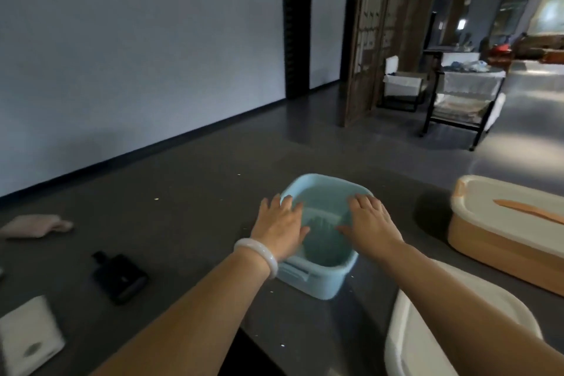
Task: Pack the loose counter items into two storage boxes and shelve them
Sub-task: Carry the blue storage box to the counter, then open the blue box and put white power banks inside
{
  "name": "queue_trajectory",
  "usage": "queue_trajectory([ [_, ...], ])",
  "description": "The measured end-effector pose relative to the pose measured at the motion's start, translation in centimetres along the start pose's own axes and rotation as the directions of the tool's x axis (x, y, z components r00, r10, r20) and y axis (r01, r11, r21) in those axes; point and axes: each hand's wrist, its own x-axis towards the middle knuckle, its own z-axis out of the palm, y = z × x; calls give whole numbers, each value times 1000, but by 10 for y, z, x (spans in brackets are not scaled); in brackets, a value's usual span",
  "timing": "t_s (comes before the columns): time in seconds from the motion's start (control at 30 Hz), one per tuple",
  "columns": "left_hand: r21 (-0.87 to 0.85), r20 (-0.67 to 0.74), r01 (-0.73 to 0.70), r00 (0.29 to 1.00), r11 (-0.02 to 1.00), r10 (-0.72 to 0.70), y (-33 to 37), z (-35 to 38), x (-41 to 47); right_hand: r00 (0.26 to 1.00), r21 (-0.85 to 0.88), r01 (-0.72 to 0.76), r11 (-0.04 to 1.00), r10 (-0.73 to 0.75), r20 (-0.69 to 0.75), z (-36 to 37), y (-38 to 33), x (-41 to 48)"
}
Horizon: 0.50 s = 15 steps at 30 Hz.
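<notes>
My left hand and right hand lie over the pale blue, square, round-cornered plastic storage box, one on each side rim. The fingers of both are straight and spread apart, gripping nothing, and both thumbs point in over the opening. A smooth white bangle circles my left wrist.

The box stands upright and lidless on the dark grey speckled counter, with a moulded handle bar on its near wall. Something ridged shows at its bottom, but I cannot tell what.

To the right of the box, well apart, sits an oblong orange plastic box with a white lid. Nearer me on that side is a rounded white plastic container under my right forearm. I cannot tell whether it is a lid or a tub.

Left of the box lie a flat black bottle, a crumpled pink cloth and a white packet, all apart from one another.

Beyond the box are the grey floor, a plain pale wall with dark doorways, a wooden lattice screen and black-framed white chairs.
</notes>
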Motion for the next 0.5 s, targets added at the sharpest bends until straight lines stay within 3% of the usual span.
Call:
queue_trajectory([
  [0.27,89,125,203,969,975,-213,-145,1,-59,945,-49,319,947,-313,95,21,-155,42],
  [0.5,129,118,375,913,918,-390,-251,20,-136,853,-34,492,870,-473,222,66,-287,54],
])
